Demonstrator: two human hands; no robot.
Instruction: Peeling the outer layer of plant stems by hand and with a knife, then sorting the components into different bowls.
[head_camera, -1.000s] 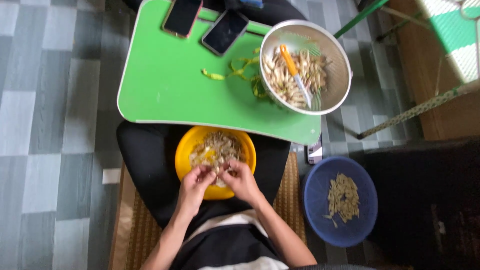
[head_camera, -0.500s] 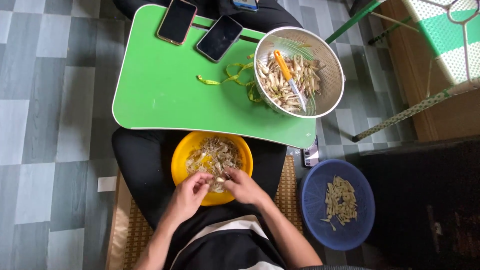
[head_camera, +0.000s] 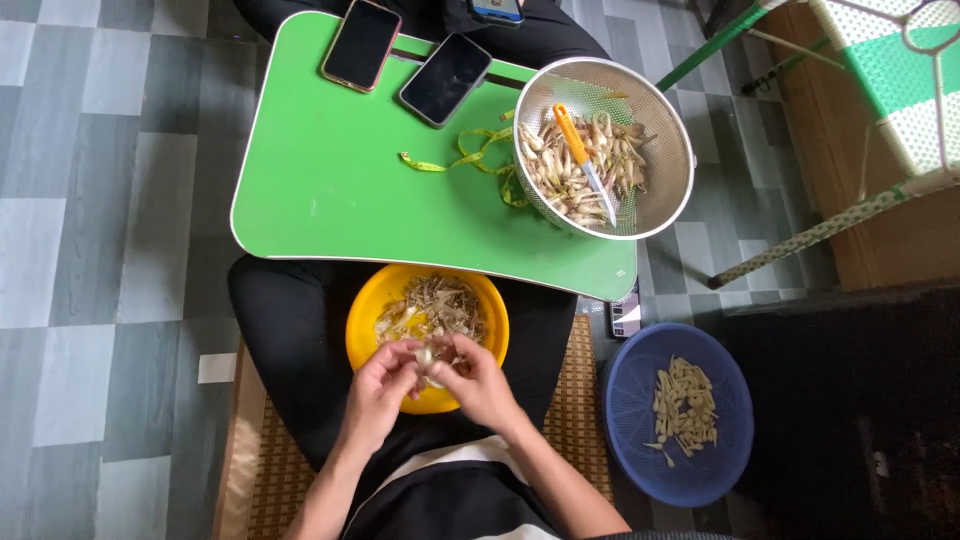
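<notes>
My left hand (head_camera: 380, 388) and my right hand (head_camera: 478, 380) meet over the near rim of a yellow bowl (head_camera: 365, 315) that rests on my lap. Together they pinch a small pale peeled piece (head_camera: 428, 357) between the fingertips. The bowl holds a heap of pale peelings (head_camera: 432, 305). On the green lap table (head_camera: 330, 180) stands a metal colander (head_camera: 668, 130) filled with several unpeeled pale stalks, with an orange-handled knife (head_camera: 580, 150) lying on top.
A blue basket (head_camera: 630, 420) with several peeled pieces sits on the floor at my right. Two dark phones (head_camera: 362, 42) (head_camera: 446, 78) and a yellow-green measuring tape (head_camera: 460, 160) lie on the table. A woven mat (head_camera: 270, 480) is under me; a green-white chair (head_camera: 880, 90) stands at right.
The view has shifted slightly, so the table and bowls sit a little differently in frame. My hands stay together over the yellow bowl, still working the small piece.
</notes>
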